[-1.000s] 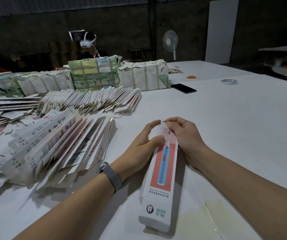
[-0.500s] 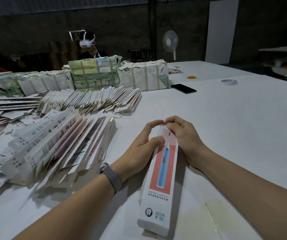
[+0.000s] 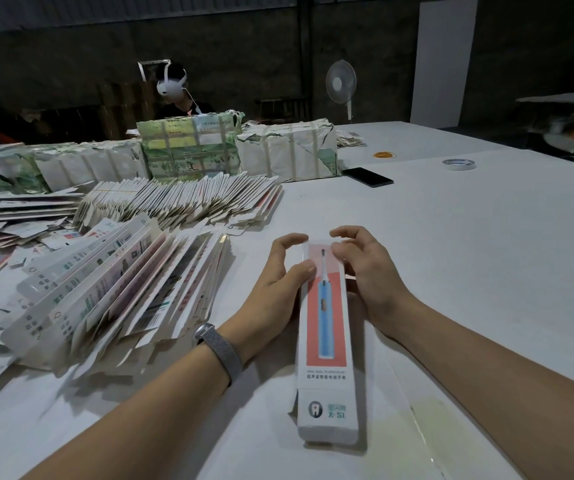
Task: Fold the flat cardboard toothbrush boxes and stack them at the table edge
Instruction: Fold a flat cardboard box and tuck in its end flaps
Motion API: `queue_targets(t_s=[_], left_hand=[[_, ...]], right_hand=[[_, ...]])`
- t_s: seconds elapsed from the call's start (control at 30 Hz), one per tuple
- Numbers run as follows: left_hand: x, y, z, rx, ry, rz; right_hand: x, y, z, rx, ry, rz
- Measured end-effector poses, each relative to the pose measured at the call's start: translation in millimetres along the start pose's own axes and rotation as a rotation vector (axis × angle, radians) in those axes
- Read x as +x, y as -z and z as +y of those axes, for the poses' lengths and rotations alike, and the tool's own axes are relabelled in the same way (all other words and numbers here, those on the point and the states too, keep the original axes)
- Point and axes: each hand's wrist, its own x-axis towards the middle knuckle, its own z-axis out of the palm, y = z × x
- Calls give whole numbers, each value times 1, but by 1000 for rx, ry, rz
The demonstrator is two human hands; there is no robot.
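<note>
Box (image 3: 327, 334) lies lengthwise on the table (image 3: 486, 254), folded up, light thin card that crushes easily. I see left hand (image 3: 275, 289) gripping its far end, thumb on top; right hand (image 3: 365, 271) curled there too, contact unclear. I'd hold the long edges. Flats (image 3: 112, 299) fan out left.

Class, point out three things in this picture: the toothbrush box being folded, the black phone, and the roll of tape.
toothbrush box (image 3: 327, 344): head view, on its red front panel.
black phone (image 3: 367, 177): head view, middle of its screen.
roll of tape (image 3: 458, 164): head view, on its near rim.
</note>
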Motion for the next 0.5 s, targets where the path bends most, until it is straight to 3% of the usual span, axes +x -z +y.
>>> queue_targets(t_s=[0.5], left_hand=[[0,-1,-1,-129,2,15]], right_hand=[[-2,2,0,19,6,-43]])
